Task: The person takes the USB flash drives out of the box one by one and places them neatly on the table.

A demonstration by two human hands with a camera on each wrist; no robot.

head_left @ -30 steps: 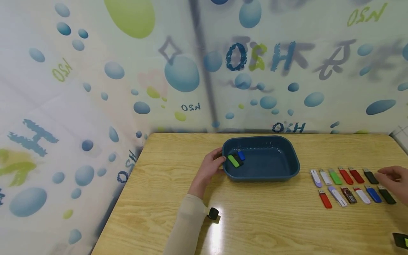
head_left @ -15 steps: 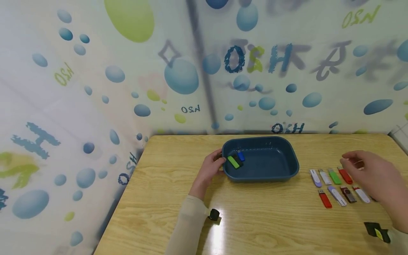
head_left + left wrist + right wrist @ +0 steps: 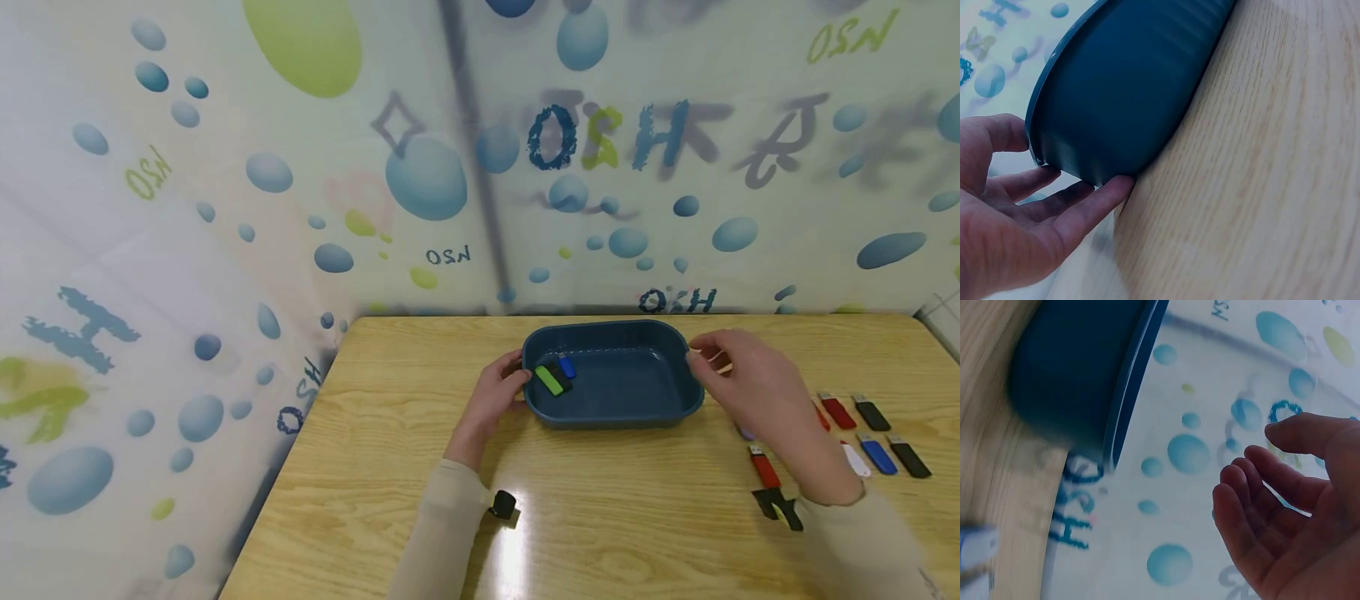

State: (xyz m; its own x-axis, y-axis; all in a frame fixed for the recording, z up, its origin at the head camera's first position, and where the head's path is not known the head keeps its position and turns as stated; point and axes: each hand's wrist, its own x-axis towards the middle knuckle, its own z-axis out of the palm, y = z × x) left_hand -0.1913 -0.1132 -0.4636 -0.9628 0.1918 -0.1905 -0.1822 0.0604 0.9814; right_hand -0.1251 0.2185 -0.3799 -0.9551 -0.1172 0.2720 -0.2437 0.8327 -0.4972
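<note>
On the wooden table [image 3: 390, 467], seen from the head camera, the left hand [image 3: 495, 398] rests against the left end of the dark blue tray [image 3: 660, 410], its fingers loosely bent along the wall and thumb near the rim; whether they truly clamp the rim cannot be told from this view. Just inside the tray beyond those fingertips lie a green drive [image 3: 549, 380], a black drive [image 3: 561, 375] and a blue drive [image 3: 567, 366]. The right hand [image 3: 750, 383] hovers at the tray's right end, fingers relaxed and holding nothing. Behind its wrist, more drives lie in rows [image 3: 862, 433]; the forearm covers several, so their count and colours are partly hidden.

Left wrist view: the left hand's fingers [image 3: 1094, 203] lie straight under the tray's outer wall [image 3: 1122, 87], touching it where wall meets table, thumb up beside the rim. Nothing is pinched. The tray's inside is out of sight here.

Right wrist view: the right hand's fingers [image 3: 1241, 506] are spread and slack, well clear of the tray [image 3: 1072, 381], which is blurred. A pale drive [image 3: 975, 545] is cut off at the left edge.

As a judgement: with only light contact on the left, a push from the right hand could slide the tray, and the right sleeve passing low could scatter the rows beneath it.
</note>
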